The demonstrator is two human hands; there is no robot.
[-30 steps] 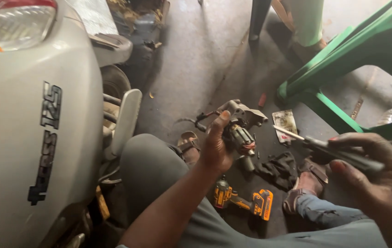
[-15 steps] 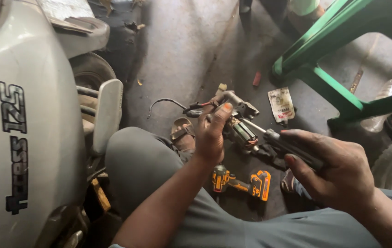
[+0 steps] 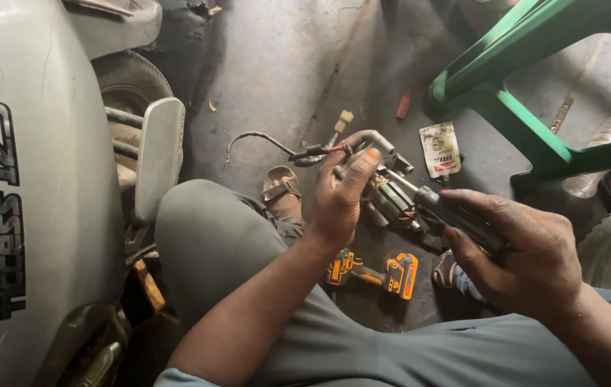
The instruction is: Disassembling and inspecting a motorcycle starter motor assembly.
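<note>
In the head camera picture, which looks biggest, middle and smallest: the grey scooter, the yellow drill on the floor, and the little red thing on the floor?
1. Grey scooter, by far the largest, though it is also nearest the camera.
2. Yellow drill.
3. Little red thing, smallest, and farthest away.

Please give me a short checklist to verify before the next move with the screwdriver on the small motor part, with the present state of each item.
1. Left hand grips the motor part firmly: ok, fingers wrap its grey housing.
2. Right hand holds the screwdriver by its dark handle: ok.
3. Screwdriver tip sits in a screw: cannot tell, the tip is hidden against the part.
4. Wires hang free of the tool: ok, they trail off to the left side.
5. Left fingers stay out of the tool's line: not ok, the thumb lies close to the shaft.
6. The part rests on a support: not ok, it is held in the air above the floor.
</note>
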